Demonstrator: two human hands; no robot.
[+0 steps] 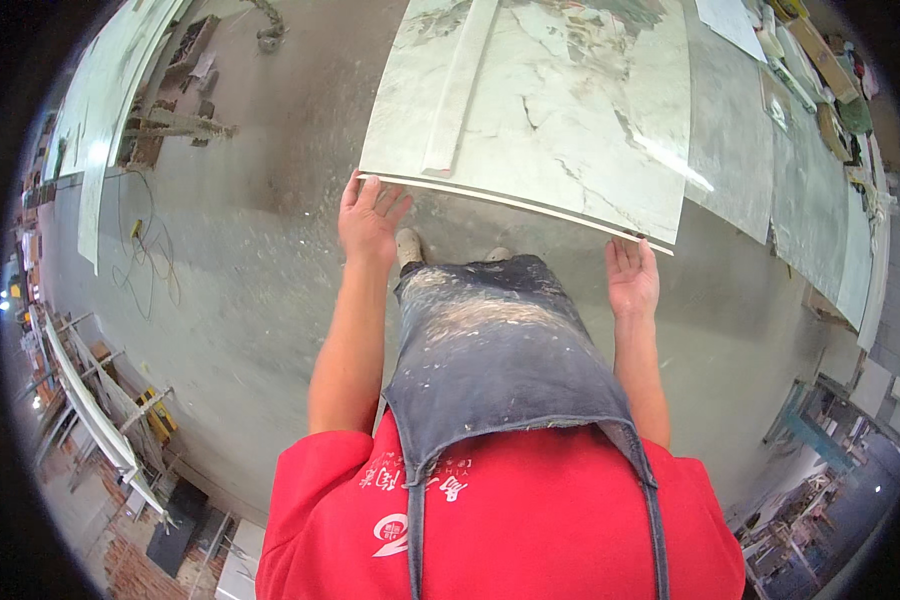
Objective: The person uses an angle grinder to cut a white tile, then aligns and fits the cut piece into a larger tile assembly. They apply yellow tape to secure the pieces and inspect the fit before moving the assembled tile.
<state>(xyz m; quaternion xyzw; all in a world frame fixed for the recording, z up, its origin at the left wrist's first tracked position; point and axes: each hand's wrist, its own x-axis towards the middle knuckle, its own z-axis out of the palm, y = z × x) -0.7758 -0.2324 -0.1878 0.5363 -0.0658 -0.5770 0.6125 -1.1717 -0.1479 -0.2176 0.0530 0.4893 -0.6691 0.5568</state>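
Note:
A large pale slab (540,120) with grey, marble-like veining lies in front of me. Along its near edge runs a narrow pale strip (510,203). My left hand (370,222) is at the strip's left end, fingers bent up against it and partly spread. Near the right end my right hand (632,277) holds the same strip, palm turned up, fingertips at the edge. Whether the strip is apart from the slab or joined to it, I cannot tell. Another long, narrow strip (460,90) lies lengthwise on top of the slab, left of its middle.
Grey slabs (805,200) adjoin on the right, with tools and boxes (815,75) at their far side. A loose cable (145,250) lies on the floor at left. Another pale slab (100,130) stands far left, and a rack with a long panel (100,420) is lower left.

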